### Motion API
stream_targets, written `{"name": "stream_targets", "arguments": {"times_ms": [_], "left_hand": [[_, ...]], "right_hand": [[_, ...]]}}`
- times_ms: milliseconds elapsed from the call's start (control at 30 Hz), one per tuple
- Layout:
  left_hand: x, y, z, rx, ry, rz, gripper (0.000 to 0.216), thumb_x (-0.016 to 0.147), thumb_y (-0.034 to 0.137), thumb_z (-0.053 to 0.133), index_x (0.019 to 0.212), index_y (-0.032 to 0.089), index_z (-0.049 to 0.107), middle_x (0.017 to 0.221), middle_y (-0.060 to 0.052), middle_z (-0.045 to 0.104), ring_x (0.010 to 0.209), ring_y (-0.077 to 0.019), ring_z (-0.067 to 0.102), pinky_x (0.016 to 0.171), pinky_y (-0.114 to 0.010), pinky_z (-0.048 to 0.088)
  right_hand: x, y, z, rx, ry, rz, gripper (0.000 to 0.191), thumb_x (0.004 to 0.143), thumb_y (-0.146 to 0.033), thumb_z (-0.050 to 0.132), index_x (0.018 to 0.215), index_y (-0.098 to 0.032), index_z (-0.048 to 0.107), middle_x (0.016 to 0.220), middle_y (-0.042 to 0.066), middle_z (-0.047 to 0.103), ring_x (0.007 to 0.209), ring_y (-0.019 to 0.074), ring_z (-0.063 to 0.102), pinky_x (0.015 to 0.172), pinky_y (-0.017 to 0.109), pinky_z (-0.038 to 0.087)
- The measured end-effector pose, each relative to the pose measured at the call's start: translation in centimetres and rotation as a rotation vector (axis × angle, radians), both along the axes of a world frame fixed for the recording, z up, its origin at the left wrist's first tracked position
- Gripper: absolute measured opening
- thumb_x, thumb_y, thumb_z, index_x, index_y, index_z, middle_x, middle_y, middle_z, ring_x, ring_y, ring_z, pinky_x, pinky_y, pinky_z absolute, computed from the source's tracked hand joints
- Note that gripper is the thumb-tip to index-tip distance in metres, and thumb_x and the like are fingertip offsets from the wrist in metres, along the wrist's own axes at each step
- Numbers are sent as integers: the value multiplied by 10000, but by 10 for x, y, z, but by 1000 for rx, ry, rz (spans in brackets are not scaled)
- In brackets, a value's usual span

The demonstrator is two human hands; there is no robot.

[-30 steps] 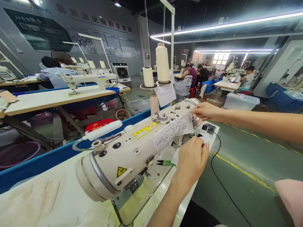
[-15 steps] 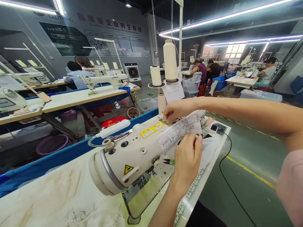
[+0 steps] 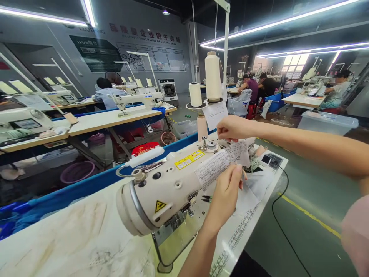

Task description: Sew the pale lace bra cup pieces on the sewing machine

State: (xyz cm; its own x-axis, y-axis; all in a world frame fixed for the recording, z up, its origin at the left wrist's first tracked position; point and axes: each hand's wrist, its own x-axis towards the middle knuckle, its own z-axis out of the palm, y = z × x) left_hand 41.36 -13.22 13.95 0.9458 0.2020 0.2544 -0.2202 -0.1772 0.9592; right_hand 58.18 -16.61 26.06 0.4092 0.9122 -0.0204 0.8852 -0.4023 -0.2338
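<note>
My right hand [image 3: 232,129] is raised above the far end of the white sewing machine [image 3: 161,188], its fingertips pinched on what looks like a thin thread. Lower and nearer, my left hand [image 3: 225,192] is closed beside the machine arm, thumb against forefinger; a fine thread seems to run at its fingers, though most fingertips are hidden. Between both hands, a handwritten paper [image 3: 213,167] lies wrapped over the machine arm. The metal thread guide and winder [image 3: 211,145] on the machine top sit just left of my right hand. Small green-handled snips [image 3: 206,198] rest under the arm.
Cream thread cones [image 3: 212,77] stand on a thread stand behind the machine. White cloth [image 3: 253,188] and a printed ruler strip [image 3: 242,227] lie along the table edge. A black cable [image 3: 273,207] hangs at the right. Other people sit at machines farther back.
My right hand has lifted off the machine top and moved right, uncovering the metal thread guide. My left hand stays beside the arm, its fingers slightly turned. The view has shifted left.
</note>
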Motion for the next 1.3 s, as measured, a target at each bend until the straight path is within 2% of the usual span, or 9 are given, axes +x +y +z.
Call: {"name": "stream_targets", "arguments": {"times_ms": [200, 367, 500, 600, 733, 867, 1067, 1167, 1300], "left_hand": [[3, 2, -1, -43, 44, -54, 433, 984, 515, 360, 752, 199, 543, 676, 0, 489, 633, -138, 451, 585, -272, 361], [6, 2, -2, -246, 50, -95, 434, 936, 565, 422, 758, 182, 526, 716, -2, 494, 621, -114, 436, 525, -245, 312], [6, 0, 0, -283, 55, -95, 438, 920, 570, 451, 748, 175, 531, 705, 1, 495, 610, -106, 426, 520, -240, 298], [6, -4, 0, -253, 79, -143, 432, 932, 545, 442, 723, 178, 532, 674, 4, 490, 600, -108, 425, 522, -248, 300], [10, -9, -2, -270, 110, -135, 452, 922, 564, 459, 712, 171, 536, 649, 3, 489, 585, -105, 419, 516, -245, 298], [22, -8, -1, -406, 87, -71, 517, 849, 665, 515, 739, 160, 532, 674, -1, 484, 592, -101, 420, 504, -232, 283], [29, -12, 1, -451, 103, -114, 542, 823, 697, 523, 741, 161, 526, 675, -1, 483, 589, -98, 422, 512, -233, 278], [21, -17, -1, -432, 128, -110, 528, 824, 678, 543, 739, 156, 536, 685, -4, 492, 589, -98, 426, 516, -236, 283], [18, -15, 2, -544, 84, -55, 498, 800, 648, 605, 743, 162, 516, 708, 1, 483, 596, -92, 419, 497, -221, 274]], "right_hand": [[-30, 9, -5, 9, -296, 236, 122, 862, -200, 552, 854, -214, 673, 816, 17, 705, 681, 136, 553, 575, 256, 257], [-15, 28, -6, 75, -346, 110, 152, 864, -180, 535, 891, -200, 683, 890, 43, 709, 766, 161, 570, 614, 259, 261], [-8, 3, -5, 14, -353, 42, 149, 857, -191, 538, 881, -212, 684, 854, 41, 707, 759, 172, 579, 609, 261, 257], [-18, -11, -6, -15, -339, 124, 149, 867, -205, 532, 872, -225, 680, 799, 27, 696, 708, 159, 566, 607, 262, 255], [-27, 6, -5, 43, -310, 249, 147, 879, -196, 527, 888, -222, 672, 822, 24, 695, 706, 146, 558, 604, 259, 258], [-10, 24, -4, 84, -317, 204, 132, 864, -174, 542, 871, -202, 671, 889, 37, 699, 752, 144, 563, 592, 248, 256], [2, -12, -7, 45, -343, 114, 157, 860, -199, 523, 875, -215, 679, 801, 19, 689, 699, 142, 545, 580, 243, 237], [-13, -18, -7, 22, -311, 240, 159, 869, -220, 522, 892, -225, 680, 777, 11, 686, 669, 135, 535, 589, 247, 235], [-26, 10, -6, 66, -272, 329, 152, 863, -187, 533, 883, -214, 680, 806, 10, 691, 688, 128, 542, 593, 246, 240]]}}
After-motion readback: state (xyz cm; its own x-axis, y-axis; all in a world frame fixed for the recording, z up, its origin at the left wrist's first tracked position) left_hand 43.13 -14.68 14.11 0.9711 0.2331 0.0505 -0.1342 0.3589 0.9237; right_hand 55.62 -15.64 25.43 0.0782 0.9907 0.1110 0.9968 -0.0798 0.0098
